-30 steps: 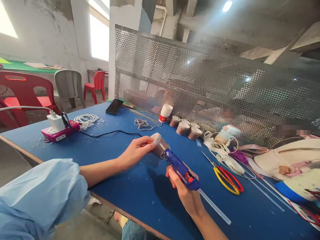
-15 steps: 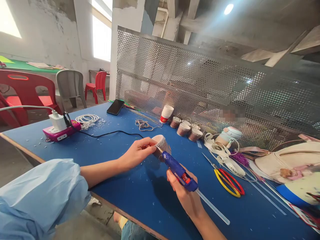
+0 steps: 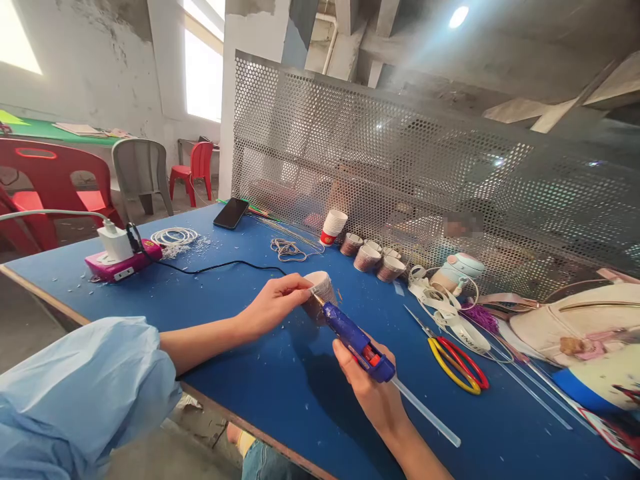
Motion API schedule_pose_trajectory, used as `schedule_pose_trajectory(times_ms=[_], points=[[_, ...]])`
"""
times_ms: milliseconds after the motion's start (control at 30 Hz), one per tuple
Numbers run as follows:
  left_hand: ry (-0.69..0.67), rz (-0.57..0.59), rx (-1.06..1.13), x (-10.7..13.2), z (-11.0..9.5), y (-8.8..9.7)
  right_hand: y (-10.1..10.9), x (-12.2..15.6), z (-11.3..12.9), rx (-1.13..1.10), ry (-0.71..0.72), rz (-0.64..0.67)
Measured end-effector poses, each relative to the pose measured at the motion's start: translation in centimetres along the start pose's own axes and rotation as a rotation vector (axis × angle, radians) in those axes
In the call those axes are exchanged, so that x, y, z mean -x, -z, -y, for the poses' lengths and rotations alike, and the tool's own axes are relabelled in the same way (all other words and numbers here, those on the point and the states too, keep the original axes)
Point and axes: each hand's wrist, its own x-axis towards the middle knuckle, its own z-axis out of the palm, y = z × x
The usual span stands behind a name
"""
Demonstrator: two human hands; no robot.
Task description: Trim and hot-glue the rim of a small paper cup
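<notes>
My left hand (image 3: pixel 273 305) pinches the rim of a paper cup (image 3: pixel 324 288) whose outside is wrapped in cord, white near the top and brown lower down. The cup is tilted, its mouth facing up and away. In my right hand (image 3: pixel 373 387) is a blue hot glue gun (image 3: pixel 353 339), gripped from below. Its metal nozzle points at the cup's wall, close to my left fingertips; whether it touches cannot be made out. A clear glue stick (image 3: pixel 427 412) juts from the back of the gun.
Several cord-wrapped cups (image 3: pixel 367 258) and a stack of paper cups (image 3: pixel 333 227) stand along the perforated screen (image 3: pixel 380 153). Scissors (image 3: pixel 453 363), a bottle (image 3: pixel 457 270) and a bag (image 3: pixel 570 320) lie right. A power strip (image 3: pixel 123 260), phone (image 3: pixel 231 213) and cord coil (image 3: pixel 289 250) are left and back.
The cup has turned slightly in my left hand, and a brown bit at its right side now stands out more. Both hands stay nearly in place.
</notes>
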Motion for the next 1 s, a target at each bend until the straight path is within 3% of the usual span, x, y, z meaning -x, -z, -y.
schedule_pose_trajectory(times_ms=[233, 467, 733, 1000], points=[[-0.01, 0.004, -0.078, 0.1, -0.4, 0.0, -0.2, 0.2, -0.5, 0.012, -0.045, -0.036], [-0.019, -0.009, -0.101, 0.0, -0.1, 0.1, -0.3, 0.1, -1.0, 0.019, -0.004, -0.038], [-0.006, -0.012, -0.047, 0.0, -0.2, 0.0, 0.2, -0.7, -0.7, 0.097, 0.207, 0.083], [-0.071, -0.066, -0.148, -0.1, 0.2, -0.1, 0.0, -0.5, -0.6, 0.142, 0.377, 0.019]])
